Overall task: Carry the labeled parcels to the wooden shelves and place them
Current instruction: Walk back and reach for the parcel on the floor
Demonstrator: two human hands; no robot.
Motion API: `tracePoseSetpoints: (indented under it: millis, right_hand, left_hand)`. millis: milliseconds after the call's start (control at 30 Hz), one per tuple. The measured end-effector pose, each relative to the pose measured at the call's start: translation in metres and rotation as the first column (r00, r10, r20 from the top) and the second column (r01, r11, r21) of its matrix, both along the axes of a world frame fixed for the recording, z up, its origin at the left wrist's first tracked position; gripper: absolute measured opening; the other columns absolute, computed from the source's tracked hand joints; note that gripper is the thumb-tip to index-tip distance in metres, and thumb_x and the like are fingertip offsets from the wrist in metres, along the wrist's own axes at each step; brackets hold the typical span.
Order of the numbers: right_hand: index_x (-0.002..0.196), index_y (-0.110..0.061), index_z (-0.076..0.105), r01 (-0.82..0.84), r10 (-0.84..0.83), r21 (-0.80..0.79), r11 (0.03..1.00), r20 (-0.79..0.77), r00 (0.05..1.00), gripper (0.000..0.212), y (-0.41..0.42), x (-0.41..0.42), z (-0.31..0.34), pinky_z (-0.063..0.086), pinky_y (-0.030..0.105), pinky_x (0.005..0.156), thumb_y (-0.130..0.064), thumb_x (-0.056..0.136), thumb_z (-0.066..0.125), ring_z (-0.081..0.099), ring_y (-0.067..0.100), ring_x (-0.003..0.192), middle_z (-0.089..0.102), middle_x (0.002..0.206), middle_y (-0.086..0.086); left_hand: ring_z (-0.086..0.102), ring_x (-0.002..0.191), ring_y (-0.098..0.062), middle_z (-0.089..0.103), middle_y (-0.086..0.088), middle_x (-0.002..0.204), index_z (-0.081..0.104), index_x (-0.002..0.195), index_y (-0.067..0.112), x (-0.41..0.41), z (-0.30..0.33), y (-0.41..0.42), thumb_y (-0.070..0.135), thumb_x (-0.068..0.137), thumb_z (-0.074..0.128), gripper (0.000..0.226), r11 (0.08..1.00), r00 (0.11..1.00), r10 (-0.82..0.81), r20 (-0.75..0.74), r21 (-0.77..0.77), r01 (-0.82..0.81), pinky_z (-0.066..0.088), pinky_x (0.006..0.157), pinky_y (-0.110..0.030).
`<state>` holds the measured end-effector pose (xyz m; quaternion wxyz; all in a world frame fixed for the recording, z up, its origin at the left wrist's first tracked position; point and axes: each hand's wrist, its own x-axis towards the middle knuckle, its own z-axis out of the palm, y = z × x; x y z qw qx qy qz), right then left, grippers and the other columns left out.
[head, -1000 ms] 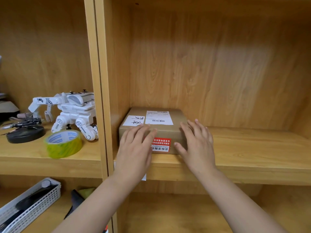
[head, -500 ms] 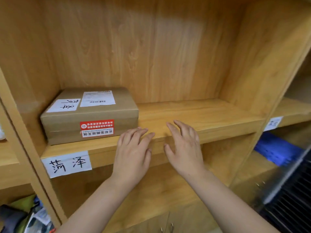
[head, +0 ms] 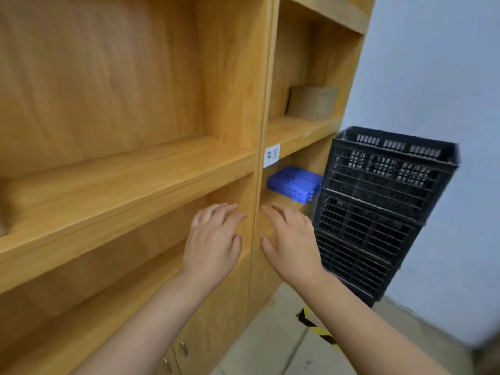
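Observation:
My left hand (head: 213, 242) and my right hand (head: 290, 239) hover side by side, palms down, fingers apart, holding nothing, in front of the upright divider of the wooden shelves (head: 130, 182). A brown cardboard parcel (head: 311, 102) sits in the right-hand compartment, one shelf above the hands. A white paper label (head: 271, 155) is stuck on that shelf's front edge. The parcel handled a moment ago is out of view to the left.
A stack of black slatted plastic crates (head: 378, 212) stands on the floor against the shelving's right end. A blue perforated plastic piece (head: 293, 184) lies on the lower right shelf. Cabinet doors with small handles (head: 184, 347) are below. Yellow-black floor tape (head: 319, 331) marks the grey floor.
My view has swung right, away from the parcel left on the labeled shelf. Both hands came off it and moved right with me, still empty; the crates and another parcel came into view.

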<state>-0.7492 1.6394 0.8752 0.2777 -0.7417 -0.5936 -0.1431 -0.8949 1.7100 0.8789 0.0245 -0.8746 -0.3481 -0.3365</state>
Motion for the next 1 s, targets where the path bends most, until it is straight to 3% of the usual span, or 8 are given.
tracePoseSetpoints:
  millis: [133,233,400,567,767,1000]
  right_hand:
    - [0.121,-0.018,0.057,0.120,-0.120,-0.049,0.992,0.011,0.993,0.048,-0.061,0.070,-0.003,0.040,0.039,0.096,-0.026,0.074,0.061,0.058,0.024,0.105,0.064,0.114,0.001]
    - [0.125,-0.020,0.055,0.189,-0.193,-0.089,0.978,-0.040,0.980,0.046,-0.107,0.117,-0.009,0.038,0.041,0.099,-0.024,0.079,0.060,0.056,0.025,0.111,0.062,0.120,0.000]
    - [0.132,-0.024,0.048,0.293,-0.302,-0.138,0.946,-0.053,0.952,0.049,-0.181,0.186,-0.019,0.038,0.040,0.104,-0.028,0.084,0.058,0.052,0.021,0.117,0.059,0.126,-0.003]
    - [0.132,-0.025,0.047,0.417,-0.433,-0.190,0.889,-0.047,0.900,0.045,-0.254,0.241,-0.025,0.033,0.037,0.104,-0.029,0.088,0.053,0.050,0.022,0.118,0.055,0.129,-0.002]
    - [0.134,-0.025,0.046,0.603,-0.629,-0.218,0.767,-0.071,0.775,0.045,-0.329,0.297,-0.035,0.032,0.037,0.106,-0.030,0.089,0.050,0.048,0.021,0.121,0.053,0.132,-0.001]
    - [0.130,-0.025,0.049,0.798,-0.850,-0.313,0.516,-0.073,0.521,0.043,-0.407,0.371,-0.046,0.034,0.037,0.097,-0.028,0.088,0.050,0.051,0.023,0.117,0.053,0.131,-0.001]
  left_hand:
    - [0.046,0.111,-0.018,0.064,0.001,0.116,0.063,0.109,0.023,0.077,-0.003,-0.040,0.021,0.070,0.062,0.039,0.992,0.992,-0.126,-0.028,-0.030,0.125,0.032,0.092,-0.033]
    - [0.054,0.112,-0.023,0.063,0.001,0.118,0.063,0.112,0.023,0.127,-0.006,-0.071,0.019,0.072,0.064,0.040,0.979,0.979,-0.196,-0.052,-0.069,0.192,0.040,0.092,-0.038]
    - [0.045,0.123,-0.018,0.052,0.007,0.132,0.054,0.124,0.025,0.205,-0.011,-0.125,0.020,0.084,0.055,0.041,0.938,0.943,-0.331,-0.029,-0.122,0.326,0.037,0.097,-0.035]
    - [0.048,0.119,-0.018,0.053,0.006,0.129,0.055,0.124,0.023,0.280,-0.024,-0.174,0.019,0.085,0.057,0.040,0.864,0.881,-0.472,0.011,-0.191,0.465,0.041,0.095,-0.034]
    - [0.042,0.124,-0.012,0.047,0.009,0.134,0.047,0.130,0.027,0.371,-0.035,-0.227,0.025,0.090,0.051,0.040,0.739,0.755,-0.655,-0.033,-0.239,0.630,0.039,0.096,-0.028]
    - [0.042,0.123,-0.016,0.047,0.004,0.133,0.048,0.128,0.025,0.501,-0.053,-0.285,0.023,0.090,0.048,0.039,0.487,0.504,-0.862,-0.053,-0.360,0.796,0.041,0.093,-0.031]
